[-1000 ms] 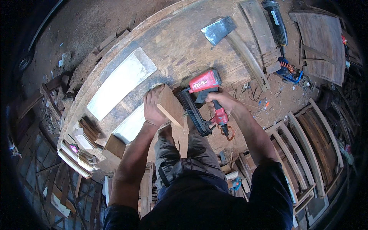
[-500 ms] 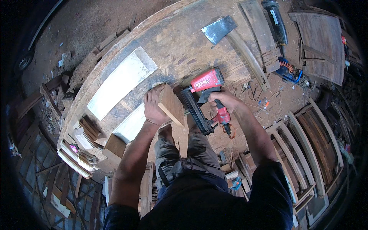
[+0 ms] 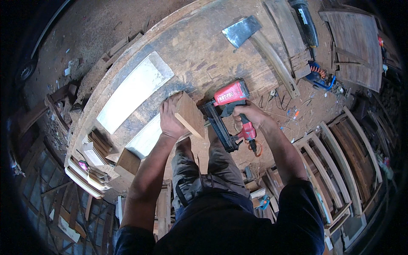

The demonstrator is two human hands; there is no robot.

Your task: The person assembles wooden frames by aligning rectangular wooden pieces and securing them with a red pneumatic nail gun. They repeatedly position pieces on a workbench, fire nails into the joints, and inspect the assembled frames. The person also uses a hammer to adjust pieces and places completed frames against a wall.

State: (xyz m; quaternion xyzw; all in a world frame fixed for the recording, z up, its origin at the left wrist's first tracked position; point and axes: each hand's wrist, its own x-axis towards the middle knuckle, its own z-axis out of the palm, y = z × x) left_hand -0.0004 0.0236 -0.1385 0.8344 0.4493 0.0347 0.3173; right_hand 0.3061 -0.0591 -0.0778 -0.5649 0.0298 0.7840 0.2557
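My left hand (image 3: 170,119) is closed on the left side of a brown wooden board (image 3: 190,114). The board stands on edge at the near side of the workbench, and the fingertips curl over its far end. In my right hand (image 3: 250,114) is a red and black nail gun (image 3: 231,93), gripped by its handle. Its black magazine slants down toward my legs, and the nose end sits close to the board's right face. Whether nose and board touch, I cannot tell. White-faced boards (image 3: 136,91) lie on the bench left of my left hand.
An axe (image 3: 242,31) with a wooden handle lies on the workbench (image 3: 191,46) at the far right. Beyond it are a plank (image 3: 284,29) and a dark power tool (image 3: 305,21). Small wood blocks (image 3: 127,163) stand at the left. Wooden frames (image 3: 340,165) stack at right.
The nail gun in my right hand has shifted slightly right and toward me, its body tilting a little. My left hand and the board have stayed in place.
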